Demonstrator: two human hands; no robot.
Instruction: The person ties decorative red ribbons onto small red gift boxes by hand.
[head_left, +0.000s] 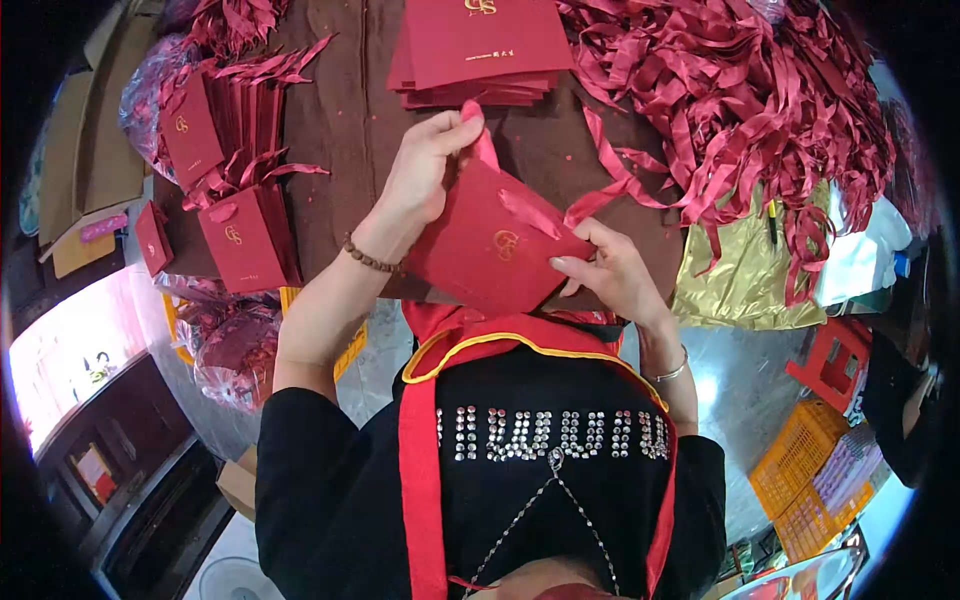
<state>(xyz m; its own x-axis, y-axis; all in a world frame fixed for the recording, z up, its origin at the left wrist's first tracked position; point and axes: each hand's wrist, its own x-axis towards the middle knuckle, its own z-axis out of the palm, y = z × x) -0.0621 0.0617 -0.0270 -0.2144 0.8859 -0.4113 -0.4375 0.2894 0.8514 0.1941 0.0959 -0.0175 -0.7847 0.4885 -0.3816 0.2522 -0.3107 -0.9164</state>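
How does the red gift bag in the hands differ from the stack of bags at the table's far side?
The red gift bag is one piece, tilted, held by the left hand and right hand; the stack lies flat on the brown table, several deep. The red gift bag has a ribbon at its top; the stack shows none. Both are dark red with gold logos.

On the bench (350, 130), a stack of bags (480, 50) is laid far, ribbons (740, 100) are heaped right, upright bags (245, 240) are grouped left; a single bag (490, 250) is held nearest.
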